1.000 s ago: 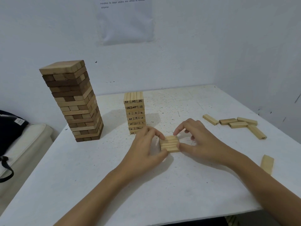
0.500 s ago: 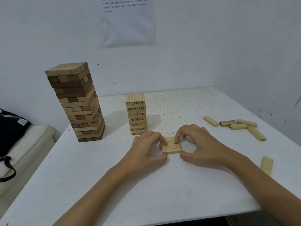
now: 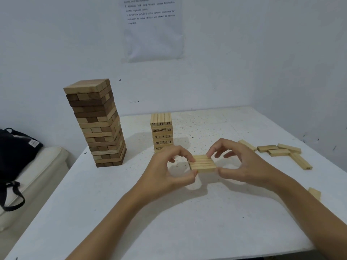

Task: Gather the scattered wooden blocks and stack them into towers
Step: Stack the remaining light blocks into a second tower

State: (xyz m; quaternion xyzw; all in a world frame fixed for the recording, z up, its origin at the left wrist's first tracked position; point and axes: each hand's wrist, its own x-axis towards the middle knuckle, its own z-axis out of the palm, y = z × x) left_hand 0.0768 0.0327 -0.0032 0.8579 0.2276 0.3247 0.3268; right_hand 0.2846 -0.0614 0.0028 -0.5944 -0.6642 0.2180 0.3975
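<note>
A flat bundle of pale wooden blocks (image 3: 202,163), laid side by side, is held above the white table (image 3: 169,222). My left hand (image 3: 167,171) pinches its left end and my right hand (image 3: 242,164) pinches its right end. A shadow lies on the table under the bundle. Behind my left hand stands a short tower of pale numbered blocks (image 3: 161,131); its lowest layers are hidden by my fingers. A taller tower of mixed brown blocks (image 3: 97,124) stands at the back left. Several loose pale blocks (image 3: 277,151) lie scattered at the right.
One more loose block (image 3: 315,193) lies by the table's right edge, beside my right forearm. A black bag (image 3: 15,152) rests on a cream cushion (image 3: 33,177) left of the table. White walls close the corner behind and to the right, with a paper sheet (image 3: 152,29) taped up.
Both hands have lifted the bundle of blocks off the table, where they had been squaring it up. The view has tilted slightly, so the towers sit lower in the frame.
</note>
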